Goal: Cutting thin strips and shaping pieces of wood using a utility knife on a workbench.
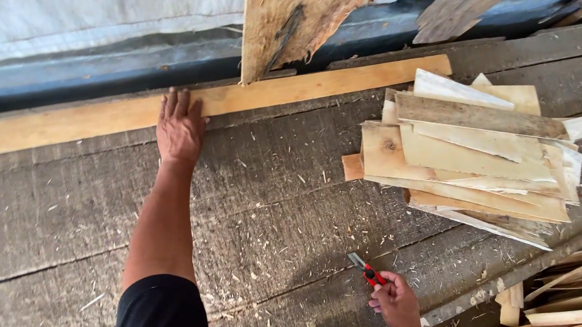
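Plank (67, 125), long and pale, lies along the far edge of the grey workbench (44, 226); every other place here is told from it. In the head view, the left hand (180, 126) rests on the plank near its middle, fingers flat and spread, pressing rather than gripping. Well short of the plank, at the bench's near edge, the right hand (395, 306) is clenched round a red-handled utility knife (365, 270), blade end pointing toward the plank. Right of the plank's end sits a loose stack of thin wood offcuts (468, 151); rough boards (304, 2) lean above it. My judgement: the plank is pinned by one palm only, so it could slide, and the knife could skid toward the outstretched forearm.
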